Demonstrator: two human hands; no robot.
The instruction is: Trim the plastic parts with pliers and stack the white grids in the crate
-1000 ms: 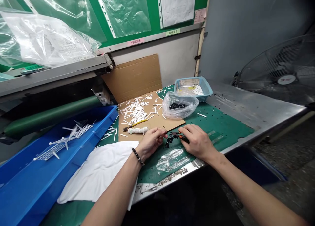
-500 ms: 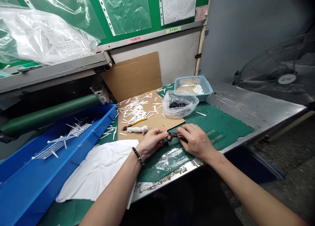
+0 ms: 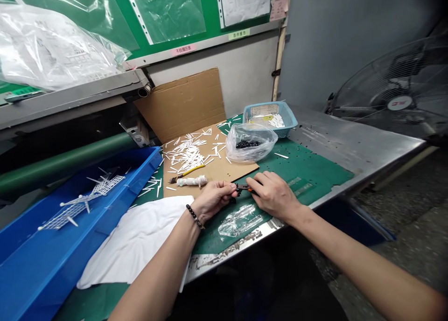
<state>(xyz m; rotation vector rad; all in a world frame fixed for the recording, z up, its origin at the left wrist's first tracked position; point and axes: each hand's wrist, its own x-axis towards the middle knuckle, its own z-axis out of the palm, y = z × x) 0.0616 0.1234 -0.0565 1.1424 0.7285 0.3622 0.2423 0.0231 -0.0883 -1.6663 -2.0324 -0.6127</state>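
Note:
My left hand [image 3: 213, 198], with a bead bracelet on the wrist, pinches a small black plastic part [image 3: 234, 197] over the green mat [image 3: 308, 171]. My right hand [image 3: 273, 193] is closed round small orange-handled cutters [image 3: 245, 188], whose jaws meet the black part between the two hands. A crumpled clear plastic film [image 3: 240, 220] lies on the mat just below the hands.
Cardboard sheet [image 3: 210, 167] holds several white sticks, a yellow-handled brush [image 3: 185, 173] and a white wrapped tool [image 3: 191, 181]. A clear bag of black parts [image 3: 249, 143] and blue basket [image 3: 271, 115] lie behind. Blue bin [image 3: 52, 246] and white cloth [image 3: 140, 241] at left; a fan [image 3: 395, 97] at right.
The hands have drawn closer; the black part, lying between them before, is now pinched in my left hand at the cutter jaws. The view shifted slightly.

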